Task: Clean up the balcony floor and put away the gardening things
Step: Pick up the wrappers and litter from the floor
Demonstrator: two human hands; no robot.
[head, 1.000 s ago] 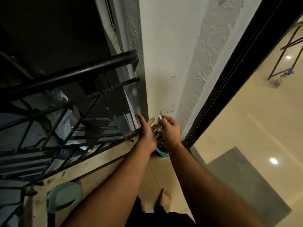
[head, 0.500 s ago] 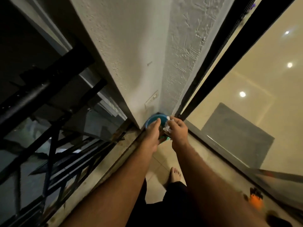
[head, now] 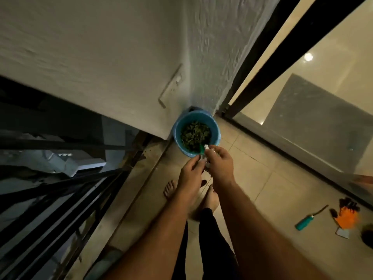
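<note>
White wall [head: 101, 57] meets a textured wall section at a corner; black door frame [head: 282, 63] runs diagonally at right. Black railing [head: 50, 203] occupies lower left. Tiled balcony floor [head: 272, 178] lies between. Blue bucket [head: 214, 126] stands in the corner, touching the wall, holding green leaf debris [head: 194, 134]. 2 bare feet stand below the bucket. Right hand [head: 221, 164] grips a crumpled clear wrapper with a green piece [head: 201, 149] at the bucket's near rim. Left hand [head: 190, 172] touches the same item, fingers curled; whether it pinches cannot be told. At far right on the floor: orange glove [head: 347, 216], teal-handled tool [head: 308, 218] just beside it, apart.
</note>
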